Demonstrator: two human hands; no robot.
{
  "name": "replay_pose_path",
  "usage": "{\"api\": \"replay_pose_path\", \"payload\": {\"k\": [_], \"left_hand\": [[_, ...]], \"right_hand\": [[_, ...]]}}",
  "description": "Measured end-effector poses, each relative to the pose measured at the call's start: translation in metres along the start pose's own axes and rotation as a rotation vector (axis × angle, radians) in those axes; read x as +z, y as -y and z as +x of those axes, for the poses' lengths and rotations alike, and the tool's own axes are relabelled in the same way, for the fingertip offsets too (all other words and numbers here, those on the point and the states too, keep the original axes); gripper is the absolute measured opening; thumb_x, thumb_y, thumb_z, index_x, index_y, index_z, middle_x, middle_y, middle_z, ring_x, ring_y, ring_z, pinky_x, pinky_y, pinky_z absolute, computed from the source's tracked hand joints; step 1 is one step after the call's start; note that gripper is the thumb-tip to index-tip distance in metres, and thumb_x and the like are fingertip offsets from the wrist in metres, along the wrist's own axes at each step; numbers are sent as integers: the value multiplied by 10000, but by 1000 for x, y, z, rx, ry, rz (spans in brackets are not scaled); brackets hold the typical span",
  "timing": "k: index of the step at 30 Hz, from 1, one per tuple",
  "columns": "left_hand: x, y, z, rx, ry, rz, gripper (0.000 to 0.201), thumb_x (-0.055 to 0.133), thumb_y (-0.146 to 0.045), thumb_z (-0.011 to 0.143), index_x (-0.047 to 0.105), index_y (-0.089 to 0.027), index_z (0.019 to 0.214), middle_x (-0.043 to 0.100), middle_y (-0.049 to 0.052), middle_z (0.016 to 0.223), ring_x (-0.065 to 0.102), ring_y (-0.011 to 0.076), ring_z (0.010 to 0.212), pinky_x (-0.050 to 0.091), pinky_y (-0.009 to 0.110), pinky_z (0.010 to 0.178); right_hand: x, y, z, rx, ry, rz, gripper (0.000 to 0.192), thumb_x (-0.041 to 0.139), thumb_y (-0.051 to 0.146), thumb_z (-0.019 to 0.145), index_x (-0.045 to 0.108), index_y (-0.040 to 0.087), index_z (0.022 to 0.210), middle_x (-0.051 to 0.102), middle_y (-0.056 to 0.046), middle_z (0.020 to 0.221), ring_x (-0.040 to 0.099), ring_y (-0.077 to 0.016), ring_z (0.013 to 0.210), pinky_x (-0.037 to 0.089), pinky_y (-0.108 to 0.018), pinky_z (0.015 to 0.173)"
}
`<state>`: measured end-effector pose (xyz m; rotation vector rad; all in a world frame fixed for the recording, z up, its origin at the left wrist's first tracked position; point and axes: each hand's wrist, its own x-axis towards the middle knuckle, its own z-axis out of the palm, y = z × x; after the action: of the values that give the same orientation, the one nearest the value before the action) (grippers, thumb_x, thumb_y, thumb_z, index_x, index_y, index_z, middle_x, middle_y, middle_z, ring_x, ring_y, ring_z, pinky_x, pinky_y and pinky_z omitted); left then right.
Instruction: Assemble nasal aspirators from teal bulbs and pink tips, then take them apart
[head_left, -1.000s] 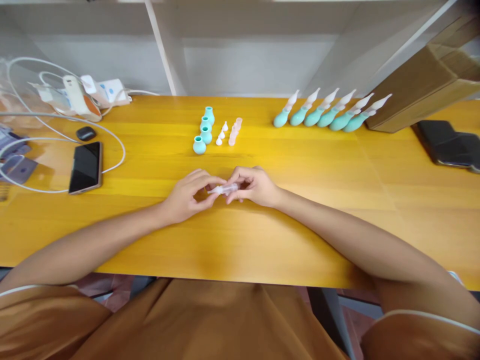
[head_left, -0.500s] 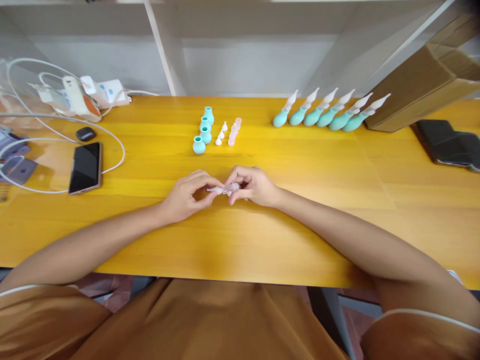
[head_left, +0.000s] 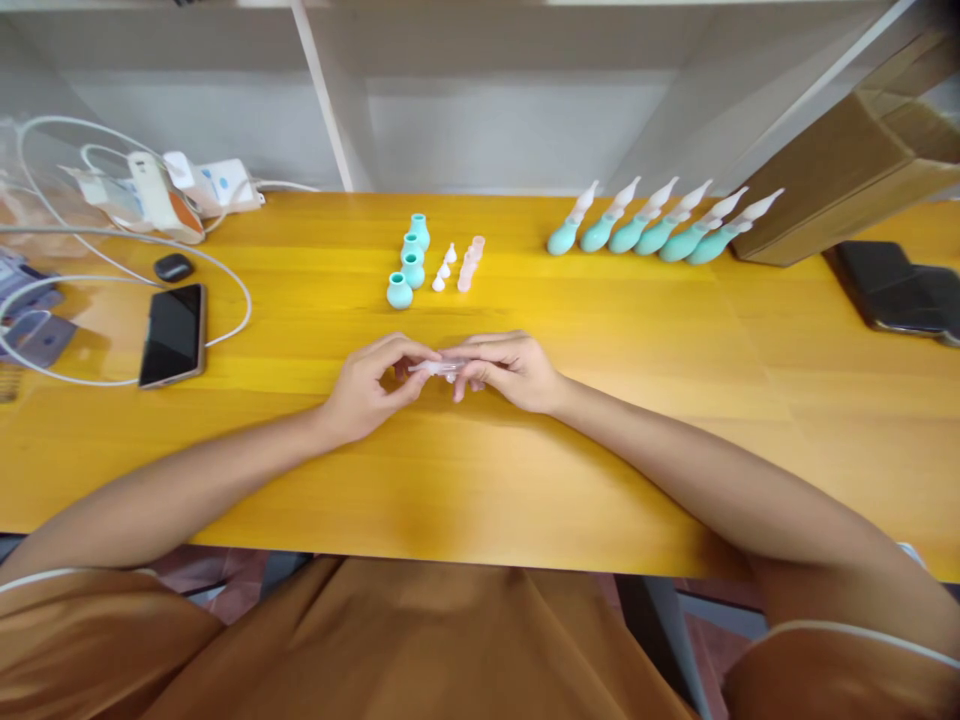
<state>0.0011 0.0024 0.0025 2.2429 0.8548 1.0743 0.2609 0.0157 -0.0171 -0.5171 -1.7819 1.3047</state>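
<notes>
Clear plastic tube point(head_left: 436, 368) is being pinched between left hand point(head_left: 367, 385) and right hand point(head_left: 510, 368) fingertips over table point(head_left: 600, 420); no writing is readable.

Between the left hand point(head_left: 367, 385) and the right hand point(head_left: 510, 370) sits a small clear piece point(head_left: 435, 368) of translucent, faintly glossy plastic. Under both hands the table point(head_left: 525, 480) is yellow wood, smooth and lacquered, with a soft sheen. Beyond the fingertips stand teal bulbs point(head_left: 409, 262) of matt rubber (or soft silicone). Far to the left of the left hand lies a phone point(head_left: 171, 335) with a glossy black glass face. Far to the right, a box point(head_left: 840, 180) of matt brown cardboard.
</notes>
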Motion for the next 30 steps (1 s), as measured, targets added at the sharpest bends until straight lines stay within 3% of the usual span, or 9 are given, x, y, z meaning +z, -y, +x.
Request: {"api": "replay_pose_path", "payload": {"k": [8,14,24,30], "left_hand": [[4,3,-3,-93,-31,-92,218,771,-383,1010,713,-207,1125,792,35,957,706,128,779,574,243,704],[5,8,-5,-119,-29,-90,238,774,-436,1013,747,-208,1074,785,40,925,695,137,777,587,266,719],[3,6,-3,-66,11,-84,200,758,-395,1032,748,-202,983,809,47,953,714,133,783,583,271,737],[2,3,-4,-151,47,-105,269,749,-470,1029,759,-206,979,832,60,964,757,157,831,608,275,749]], "right_hand": [[5,-7,-1,110,-133,58,321,911,392,924,776,159,1099,841,-49,836,773,-142,688,554,-221,588],[6,-10,-2,42,-158,77,294,953,357,875,786,157,1012,860,-109,1079,805,-154,765,636,-265,658],[-1,-8,-5,-86,-109,-158,213,929,335,905,832,187,1024,866,-99,1100,847,-202,939,705,-343,887],[1,-4,-7,-196,-116,-298,172,906,323,930,823,208,1027,866,-98,1107,850,-230,1015,711,-386,930]]}}
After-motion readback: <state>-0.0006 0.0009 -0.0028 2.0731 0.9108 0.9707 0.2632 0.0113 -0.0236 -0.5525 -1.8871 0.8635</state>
